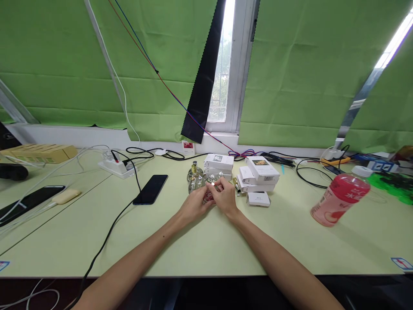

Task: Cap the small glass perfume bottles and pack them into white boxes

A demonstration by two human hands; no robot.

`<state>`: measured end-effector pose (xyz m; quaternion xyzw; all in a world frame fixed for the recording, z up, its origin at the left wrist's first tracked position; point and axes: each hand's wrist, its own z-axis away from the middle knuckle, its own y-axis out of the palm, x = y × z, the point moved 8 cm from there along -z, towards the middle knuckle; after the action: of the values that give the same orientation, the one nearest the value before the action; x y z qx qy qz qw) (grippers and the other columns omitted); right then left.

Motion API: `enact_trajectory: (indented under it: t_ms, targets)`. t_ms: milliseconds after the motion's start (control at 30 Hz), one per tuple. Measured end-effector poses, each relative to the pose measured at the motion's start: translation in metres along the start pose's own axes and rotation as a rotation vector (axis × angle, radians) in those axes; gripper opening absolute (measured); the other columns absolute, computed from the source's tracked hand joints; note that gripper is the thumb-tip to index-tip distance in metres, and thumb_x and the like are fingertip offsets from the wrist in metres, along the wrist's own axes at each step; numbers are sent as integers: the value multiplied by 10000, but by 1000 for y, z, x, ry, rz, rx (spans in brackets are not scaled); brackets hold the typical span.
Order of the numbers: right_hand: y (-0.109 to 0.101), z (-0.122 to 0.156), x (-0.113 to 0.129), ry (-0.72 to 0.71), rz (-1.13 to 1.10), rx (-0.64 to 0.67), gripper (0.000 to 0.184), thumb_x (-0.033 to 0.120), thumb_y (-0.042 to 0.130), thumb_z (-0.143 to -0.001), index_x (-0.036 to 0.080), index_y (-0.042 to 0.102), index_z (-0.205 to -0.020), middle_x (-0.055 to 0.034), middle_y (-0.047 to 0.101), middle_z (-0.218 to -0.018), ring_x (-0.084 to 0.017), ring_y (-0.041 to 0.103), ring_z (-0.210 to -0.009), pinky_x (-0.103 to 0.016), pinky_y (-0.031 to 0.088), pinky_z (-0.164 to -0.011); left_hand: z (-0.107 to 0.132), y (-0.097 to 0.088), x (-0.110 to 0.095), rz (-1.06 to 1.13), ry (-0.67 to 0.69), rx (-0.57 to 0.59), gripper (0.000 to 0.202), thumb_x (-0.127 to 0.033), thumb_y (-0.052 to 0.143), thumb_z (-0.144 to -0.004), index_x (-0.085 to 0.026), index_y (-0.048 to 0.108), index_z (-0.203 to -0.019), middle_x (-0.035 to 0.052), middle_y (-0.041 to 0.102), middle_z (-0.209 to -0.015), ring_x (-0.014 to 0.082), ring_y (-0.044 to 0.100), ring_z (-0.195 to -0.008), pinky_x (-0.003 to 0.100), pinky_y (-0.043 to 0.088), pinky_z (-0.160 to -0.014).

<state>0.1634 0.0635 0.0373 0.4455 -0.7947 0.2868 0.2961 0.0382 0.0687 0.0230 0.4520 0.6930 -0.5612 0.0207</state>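
Note:
Close together at the middle of the table, my left hand (195, 202) and my right hand (227, 199) are closed around a small clear glass perfume bottle (208, 196). The left fingers wrap its side, and the right fingers pinch near its top. Much of that bottle is hidden by the fingers. Just behind my hands stand several similar ribbed glass bottles (194, 184), one with a gold-coloured neck (194, 167). White small boxes (218, 162) are stacked behind them. More white boxes (263, 170) are piled to the right, with a low one (258, 199) lying in front.
A black phone (150, 189) lies to the left, beside a black cable and a white power strip (118, 167). On the right a pink-labelled bottle (338, 200) is tilted. Cables (274, 158) run along the back, below green curtains (297, 77). Yellow boxes (41, 153) sit far left.

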Motion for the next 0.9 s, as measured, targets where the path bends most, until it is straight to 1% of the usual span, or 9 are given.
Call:
enact_trajectory:
  t_ms: [133,333,633,767,900]
  targets:
    - [0,0,0,-11,2,4,340,452,661,-861,221,509,-665,101,301,-525,-102,334,-491,-251,304,-542,1,2,1,-7,4,26,263,-264,619,-899,-154,647,-1136,59,721,-876,227,675,-796,297,484,-704]
    - [3,0,-3,-13,-3,37,276,423,649,-873,208,576,-716,98,310,-534,-106,349,-494,-254,312,-547,0,2,1,2,22,18,275,-258,598,-914,-160,643,-1167,57,718,-891,214,673,-798,285,472,-692]
    - [7,1,1,-84,19,103,247,386,572,-929,199,633,-779,80,342,-550,-116,364,-500,-258,313,-554,1,2,2,23,9,14,329,-281,605,-913,-162,629,-1218,54,723,-882,212,665,-782,285,469,-685]
    - [9,1,3,-112,30,126,245,359,535,-950,198,665,-818,62,405,-558,-127,388,-512,-262,332,-571,0,1,3,31,5,4,331,-268,624,-891,-165,632,-1206,51,726,-881,212,662,-776,287,473,-687]
    - [9,2,5,-124,30,138,248,334,510,-960,195,682,-848,48,453,-568,-135,411,-522,-264,349,-589,0,1,3,15,2,10,280,-273,621,-893,-158,636,-1148,49,721,-869,210,659,-755,289,473,-680]
